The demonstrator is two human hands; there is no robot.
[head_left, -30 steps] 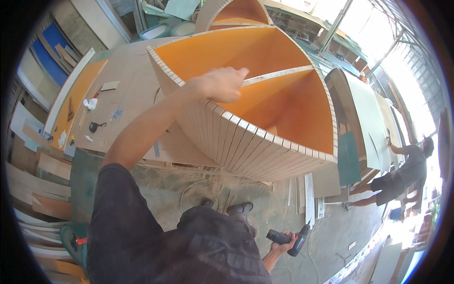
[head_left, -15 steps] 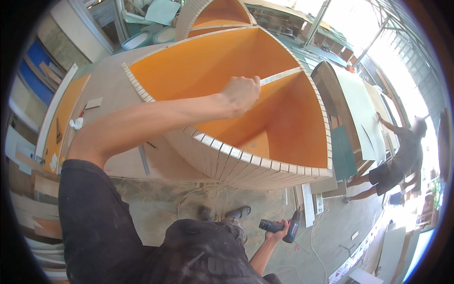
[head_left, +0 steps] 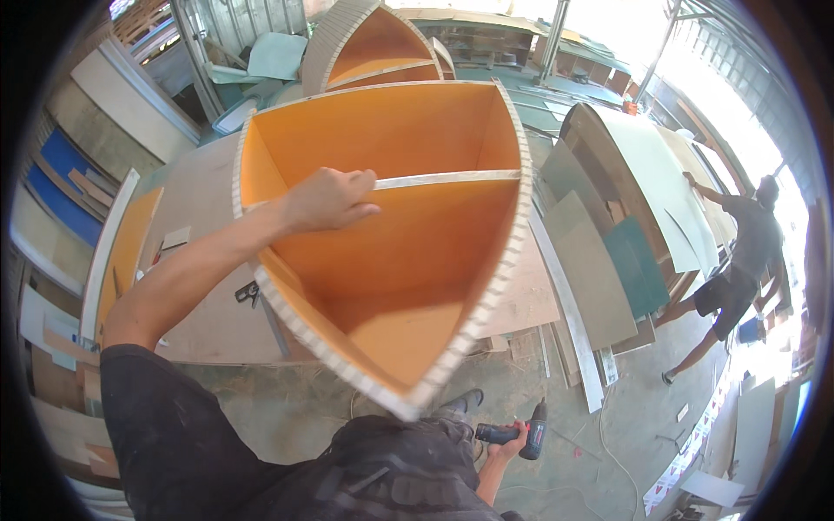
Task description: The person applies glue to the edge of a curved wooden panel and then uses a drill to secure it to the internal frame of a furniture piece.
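Note:
A large pointed, boat-shaped wooden case (head_left: 408,404) with a slatted outside and an orange inside stands tilted in front of me, its tip toward my body. A divider (head_left: 452,180) with a pale top edge crosses it. My left hand (head_left: 330,200) is closed over the left part of that edge, its fingertips partly hidden. Down by my right side, my right hand (head_left: 508,447) grips a dark cordless drill (head_left: 535,434) by its handle, the chuck pointing away from me.
The case stands over a low board-topped table (head_left: 187,304) with a small black tool (head_left: 248,293) on it. A similar case (head_left: 378,52) is behind. At right lean sheets and boards (head_left: 586,269), beside another person (head_left: 747,243). A cable (head_left: 608,451) crosses the floor.
The case has swung round, its tip moving from the right toward my body. My left hand has moved left and slightly down with the divider. The drill stays in my right hand.

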